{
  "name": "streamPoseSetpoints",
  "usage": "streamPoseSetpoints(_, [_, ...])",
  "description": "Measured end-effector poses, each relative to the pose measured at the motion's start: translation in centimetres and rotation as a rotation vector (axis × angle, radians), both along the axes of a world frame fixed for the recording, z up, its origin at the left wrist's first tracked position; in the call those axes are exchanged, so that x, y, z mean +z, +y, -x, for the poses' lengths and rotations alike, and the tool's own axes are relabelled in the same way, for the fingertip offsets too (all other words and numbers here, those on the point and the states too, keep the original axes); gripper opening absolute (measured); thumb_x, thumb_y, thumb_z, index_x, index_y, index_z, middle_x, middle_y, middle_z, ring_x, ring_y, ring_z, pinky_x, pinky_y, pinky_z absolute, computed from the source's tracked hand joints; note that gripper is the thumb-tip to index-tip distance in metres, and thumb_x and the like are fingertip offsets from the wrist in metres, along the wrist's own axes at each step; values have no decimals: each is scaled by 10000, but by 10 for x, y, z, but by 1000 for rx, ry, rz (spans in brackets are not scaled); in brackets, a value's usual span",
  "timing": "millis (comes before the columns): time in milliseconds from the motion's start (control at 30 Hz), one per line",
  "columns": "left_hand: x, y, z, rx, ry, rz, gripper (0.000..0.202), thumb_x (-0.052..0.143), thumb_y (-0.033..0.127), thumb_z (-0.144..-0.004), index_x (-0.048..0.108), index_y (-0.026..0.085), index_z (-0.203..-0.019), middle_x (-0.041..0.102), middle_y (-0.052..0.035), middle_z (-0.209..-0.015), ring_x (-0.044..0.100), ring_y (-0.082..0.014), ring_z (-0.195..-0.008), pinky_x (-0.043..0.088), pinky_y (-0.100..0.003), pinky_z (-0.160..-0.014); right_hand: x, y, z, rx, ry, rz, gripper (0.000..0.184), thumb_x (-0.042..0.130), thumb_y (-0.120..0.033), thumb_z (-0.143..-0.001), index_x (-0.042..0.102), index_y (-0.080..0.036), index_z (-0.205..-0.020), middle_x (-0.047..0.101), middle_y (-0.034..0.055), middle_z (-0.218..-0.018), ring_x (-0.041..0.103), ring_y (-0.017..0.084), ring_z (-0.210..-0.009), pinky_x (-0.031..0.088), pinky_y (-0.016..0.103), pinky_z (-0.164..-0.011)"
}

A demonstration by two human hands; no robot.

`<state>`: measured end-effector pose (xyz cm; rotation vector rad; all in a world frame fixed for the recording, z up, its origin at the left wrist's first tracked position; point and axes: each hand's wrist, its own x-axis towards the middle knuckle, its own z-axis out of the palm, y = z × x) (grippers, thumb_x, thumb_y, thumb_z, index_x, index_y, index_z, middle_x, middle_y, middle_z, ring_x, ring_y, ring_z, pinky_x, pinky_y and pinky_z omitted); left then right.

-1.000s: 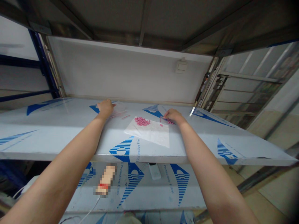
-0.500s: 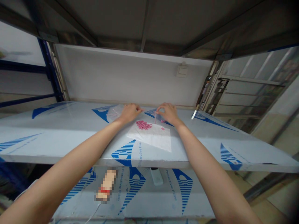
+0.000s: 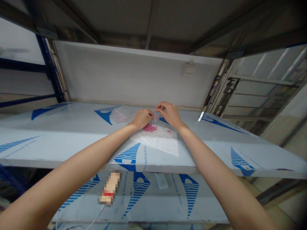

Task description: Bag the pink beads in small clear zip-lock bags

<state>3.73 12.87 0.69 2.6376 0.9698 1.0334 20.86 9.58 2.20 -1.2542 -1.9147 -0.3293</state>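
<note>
on the sheet, pink tablets lie below left hand and right hand pinching a bag

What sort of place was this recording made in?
Probably a storeroom or workshop corner: there is blue-framed metal shelving, a shelf panel still covered in printed protective film, and a small switch box on the back panel.

The left forearm and right forearm were bare and unsleeved, smooth and tapering toward the wrists. The left hand and right hand were ungloved, with slender fingers.
</note>
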Motion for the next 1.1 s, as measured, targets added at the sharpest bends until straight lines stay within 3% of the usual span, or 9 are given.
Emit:
streamPoseSetpoints(167, [1, 9, 3, 64, -197, 66, 237, 626, 331, -857, 754, 163, -747, 684, -40, -676, 571, -172, -651, 387, -285, -649, 1, 1, -1, 84, 272, 56, 188, 674, -287, -821, 663, -194, -985, 721, 47, -890, 671, 173, -773, 487, 277, -742])
streamPoseSetpoints(300, [6, 6, 7, 106, -348, -52, 206, 626, 331, -862, 735, 175, -781, 714, -48, -789, 580, -167, -716, 384, -277, -672, 0, -2, 6, 234, 388, 192, 233, 673, -398, -808, 705, -175, -865, 731, 64, -842, 688, 182, -768, 514, 287, -733])
streamPoseSetpoints(467, [7, 3, 7, 81, -304, -142, 217, 624, 319, -863, 657, 159, -721, 674, -33, -753, 549, -145, -686, 358, -261, -648, -4, -6, 14, 367, 442, 351, 327, 720, -434, -746, 749, -175, -944, 744, 59, -900, 682, 178, -830, 510, 265, -701])
streamPoseSetpoints(733, [4, 4, 2, -149, -384, -50, 249, 604, 241, -869, 553, 165, -637, 565, -2, -652, 496, -122, -643, 385, -251, -659, -4, -4, 10, 297, 460, 327, 236, 765, -289, -724, 764, -135, -902, 733, 57, -750, 682, 174, -734, 536, 274, -700])
streamPoseSetpoints(1100, [3, 13, 2, -198, -381, -92, 317, 557, 258, -912, 493, 187, -609, 557, -29, -676, 540, -162, -742, 409, -299, -764, -7, 5, 9, 300, 453, 333, 281, 704, -432, -821, 724, -154, -786, 700, 46, -721, 691, 164, -681, 531, 246, -614])
